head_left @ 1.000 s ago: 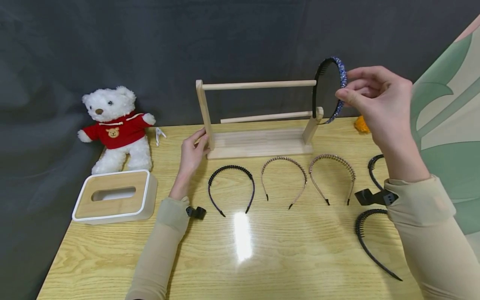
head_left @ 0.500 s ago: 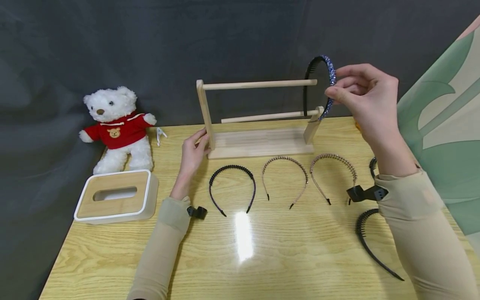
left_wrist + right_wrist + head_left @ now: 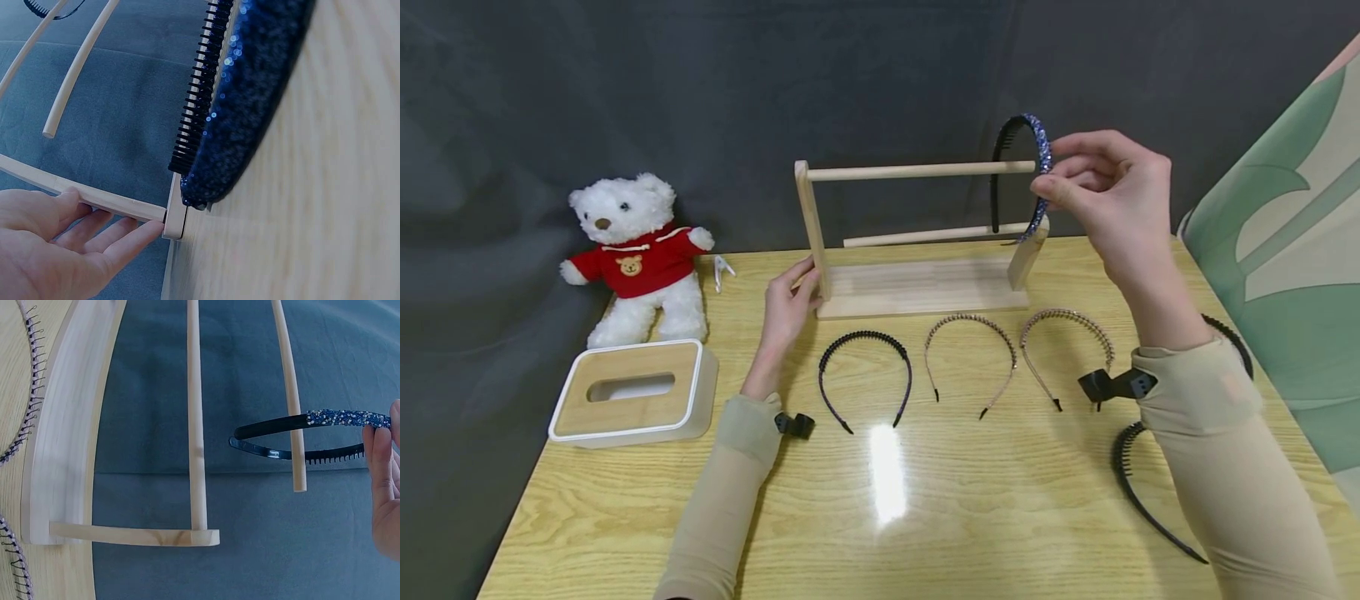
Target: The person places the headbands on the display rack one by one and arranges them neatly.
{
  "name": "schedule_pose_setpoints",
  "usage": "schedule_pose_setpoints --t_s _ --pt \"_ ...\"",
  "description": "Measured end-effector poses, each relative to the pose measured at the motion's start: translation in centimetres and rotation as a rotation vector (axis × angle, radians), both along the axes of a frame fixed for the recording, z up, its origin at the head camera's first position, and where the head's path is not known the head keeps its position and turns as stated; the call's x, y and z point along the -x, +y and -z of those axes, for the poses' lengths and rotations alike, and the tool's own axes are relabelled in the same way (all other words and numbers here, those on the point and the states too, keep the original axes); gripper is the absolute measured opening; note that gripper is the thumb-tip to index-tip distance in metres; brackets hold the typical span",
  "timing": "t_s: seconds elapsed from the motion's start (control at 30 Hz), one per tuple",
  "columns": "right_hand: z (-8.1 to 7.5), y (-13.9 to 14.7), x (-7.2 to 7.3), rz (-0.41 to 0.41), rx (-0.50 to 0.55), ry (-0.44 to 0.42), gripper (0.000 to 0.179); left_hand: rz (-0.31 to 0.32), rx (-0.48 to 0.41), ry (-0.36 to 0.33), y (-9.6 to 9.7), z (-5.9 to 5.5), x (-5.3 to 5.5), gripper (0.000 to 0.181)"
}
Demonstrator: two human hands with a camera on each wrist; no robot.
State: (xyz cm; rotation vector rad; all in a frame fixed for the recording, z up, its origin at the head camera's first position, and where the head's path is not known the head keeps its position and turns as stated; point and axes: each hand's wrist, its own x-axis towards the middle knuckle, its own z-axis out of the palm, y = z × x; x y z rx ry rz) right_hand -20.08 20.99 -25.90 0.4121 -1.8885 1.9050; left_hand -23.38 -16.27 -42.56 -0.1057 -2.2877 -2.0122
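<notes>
In the head view, the right sleeve (image 3: 1232, 475) hides much of one black headband (image 3: 1242, 343) and one end of the toothed black headband (image 3: 1120, 458). The right wrist view cuts the right hand (image 3: 386, 497), whose fingers (image 3: 379, 459) cover a part of the blue glitter headband (image 3: 340, 417). The left wrist view cuts the left hand (image 3: 69, 244), and the near dark-blue headband (image 3: 247, 106) is cut above and blurred.

Studio-like setting, dark cloth backdrop (image 3: 737, 100), wood-grain table (image 3: 1000, 500)
</notes>
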Motion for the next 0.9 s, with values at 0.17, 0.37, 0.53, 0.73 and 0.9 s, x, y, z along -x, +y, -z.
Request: schedule_pose_setpoints --t_s 0.17,0.37,0.53,0.73,0.9 --pt "0.1 -0.5 0.2 -0.001 -0.008 -0.003 0.027 0.003 0.002 0.001 0.0 0.0 0.0 0.040" --pt "0.3 -1.1 0.4 -0.009 -0.010 -0.006 0.027 0.004 0.007 -0.001 -0.1 0.1 0.0 0.041" --pt "0.4 -1.6 0.6 -0.026 0.005 -0.006 0.027 0.007 0.000 0.003 -0.1 0.1 0.0 0.041" --pt "0.5 -2.3 0.7 -0.027 -0.015 -0.008 0.027 -0.001 -0.016 0.005 -0.1 0.1 0.0 0.040" --pt "0.7 -2.7 0.7 -0.032 -0.009 -0.002 0.027 0.000 -0.021 0.009 0.0 0.2 0.1 0.040"
